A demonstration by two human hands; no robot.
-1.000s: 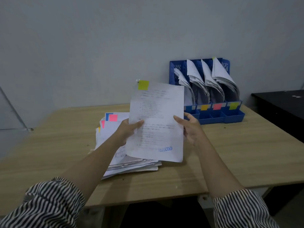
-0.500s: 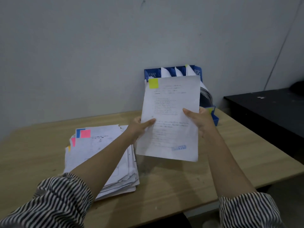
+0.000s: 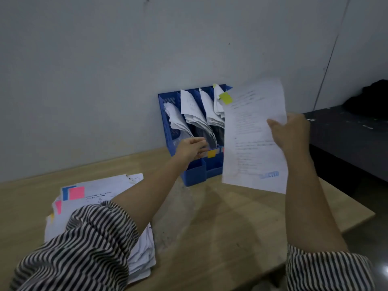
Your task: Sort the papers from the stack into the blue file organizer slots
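wall (image 3: 105,70): plain grey | table (image 3: 220,238): light wood | side table (image 3: 346,131): dark, possibly black | light: dim

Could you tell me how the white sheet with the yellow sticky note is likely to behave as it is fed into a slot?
The white printed sheet with the yellow sticky note, held at one edge by the right hand, already bows, so it is probably floppy. It looks light. It may buckle against papers crowding the blue plastic file organizer.
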